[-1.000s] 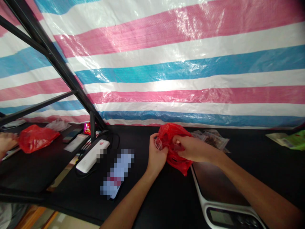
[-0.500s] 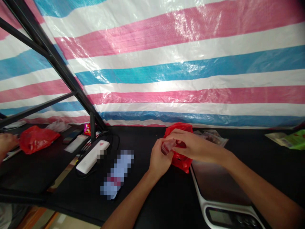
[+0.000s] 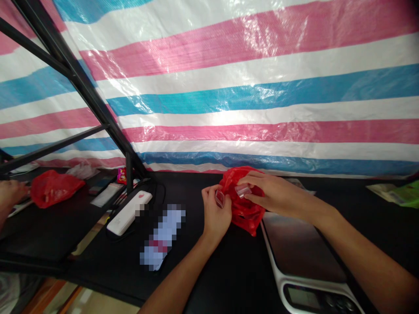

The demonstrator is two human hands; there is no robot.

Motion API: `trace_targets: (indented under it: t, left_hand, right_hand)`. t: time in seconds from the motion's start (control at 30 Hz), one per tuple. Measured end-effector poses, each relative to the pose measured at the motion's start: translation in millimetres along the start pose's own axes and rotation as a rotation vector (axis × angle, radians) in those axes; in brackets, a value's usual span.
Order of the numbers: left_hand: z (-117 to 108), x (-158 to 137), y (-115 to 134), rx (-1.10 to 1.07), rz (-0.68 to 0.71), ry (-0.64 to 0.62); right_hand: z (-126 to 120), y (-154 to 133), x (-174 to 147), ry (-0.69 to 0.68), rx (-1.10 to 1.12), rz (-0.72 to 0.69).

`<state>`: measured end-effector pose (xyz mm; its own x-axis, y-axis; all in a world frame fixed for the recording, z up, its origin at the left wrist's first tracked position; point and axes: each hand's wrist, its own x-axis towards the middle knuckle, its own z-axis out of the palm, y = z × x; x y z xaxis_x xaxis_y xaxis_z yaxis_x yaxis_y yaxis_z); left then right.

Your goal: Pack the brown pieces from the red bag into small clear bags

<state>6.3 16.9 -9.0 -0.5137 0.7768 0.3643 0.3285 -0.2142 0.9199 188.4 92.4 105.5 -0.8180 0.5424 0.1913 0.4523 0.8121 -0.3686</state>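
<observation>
My left hand (image 3: 214, 218) is closed around a small clear plastic box (image 3: 220, 199) that looks reddish inside. Between the thumb and fingers of my right hand (image 3: 278, 189) is a small clear plastic piece (image 3: 242, 190); whether it is a lid or another box I cannot tell. Behind and below the hands lies a crumpled red plastic bag (image 3: 249, 218), its mouth partly covered by my right fingers. A kitchen scale (image 3: 304, 246) with a dark platform lies under my right forearm.
Left of my hands lie a blurred-out phone-shaped object (image 3: 163, 237) and a white power strip (image 3: 129, 213) with cables. Beyond a black metal frame (image 3: 98, 109), another person's hand (image 3: 11, 194) is beside a second red bag (image 3: 55, 188). Green packaging (image 3: 406, 194) lies far right.
My hands, together around the clear plastic before, have moved apart, each with a clear piece in it. The red bag's opening shows more. The view has shifted slightly.
</observation>
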Motion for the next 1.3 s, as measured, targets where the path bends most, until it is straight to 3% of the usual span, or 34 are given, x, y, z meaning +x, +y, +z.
trace_targets:
  t: [0.13, 0.27, 0.47, 0.63, 0.83, 1.07, 1.2, 1.3]
  left_hand:
    - [-3, 1, 1, 0.046, 0.013, 0.115]
    - [-6, 2, 9, 0.016, 0.108, 0.184]
    - [-6, -2, 17, -0.103, 0.107, 0.021]
    - [-4, -5, 11, -0.197, 0.044, -0.059]
    - [-2, -6, 9, -0.288, -0.012, -0.055]
    - [2, -7, -3, -0.210, 0.166, -0.164]
    - [0, -7, 4, -0.118, 0.148, -0.222]
    - [-5, -8, 11, -0.009, 0.218, -0.341]
  right_hand:
    - [18, 10, 3, -0.110, -0.115, 0.099]
    - [22, 15, 5, -0.050, -0.111, 0.063]
    - [-5, -20, -2, 0.099, 0.074, -0.079]
    - [3, -46, -3, -0.079, 0.093, -0.125]
    - [10, -39, -1, -0.070, 0.025, -0.083]
    - [23, -36, -1, -0.033, 0.037, -0.111]
    - [5, -19, -4, 0.118, 0.133, -0.087]
    - [-17, 2, -18, 0.233, 0.266, 0.054]
